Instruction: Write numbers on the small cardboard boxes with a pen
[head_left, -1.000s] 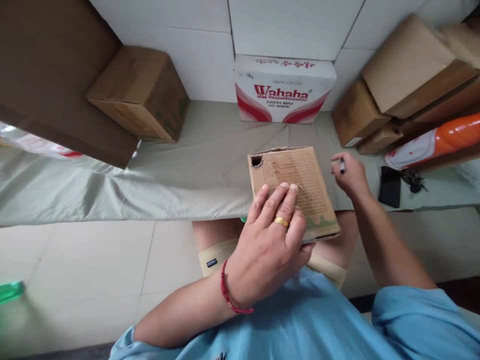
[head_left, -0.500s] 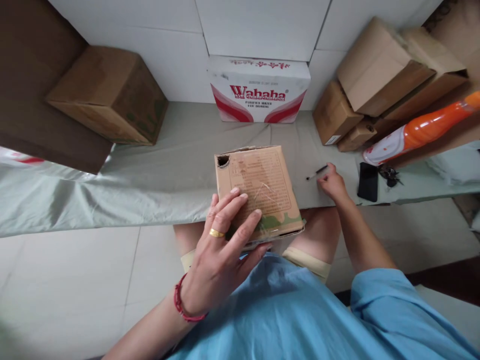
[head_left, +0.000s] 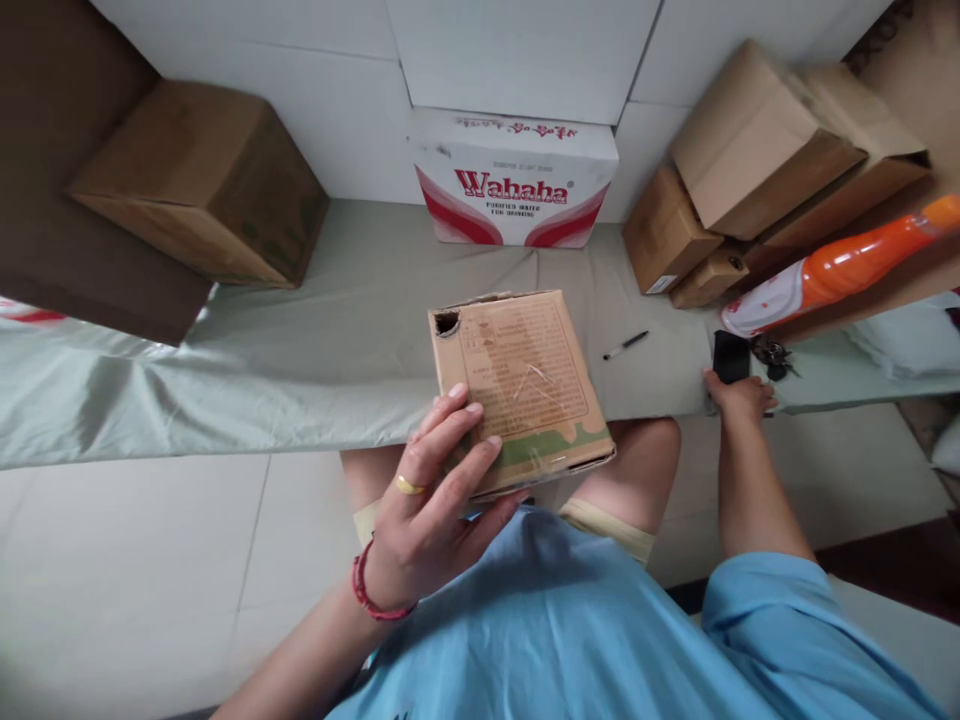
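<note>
A small brown cardboard box (head_left: 525,380) with a torn hole in its far left corner sits at the bench's front edge, overhanging slightly. My left hand (head_left: 435,490), wearing a gold ring and a red bracelet, lies on the box's near left part with fingers stretched out and spread. Off to the right, my right hand (head_left: 742,398) grips the near end of a black smartphone (head_left: 729,352), thumb on its left side and fingers on its right. A black pen (head_left: 625,345) lies on the cloth between the box and the phone.
A bunch of keys (head_left: 772,355) lies beside the phone. An orange drink bottle (head_left: 840,265) leans in front of stacked cartons (head_left: 765,140) at right. A white Wahaha carton (head_left: 516,185) stands at the back; a brown carton (head_left: 202,180) is at left. Greenish cloth (head_left: 360,340) covers the bench.
My right hand has let go of the pen, which stays on the cloth, and has moved right onto the smartphone. My left hand has slid slightly toward the box's near left edge.
</note>
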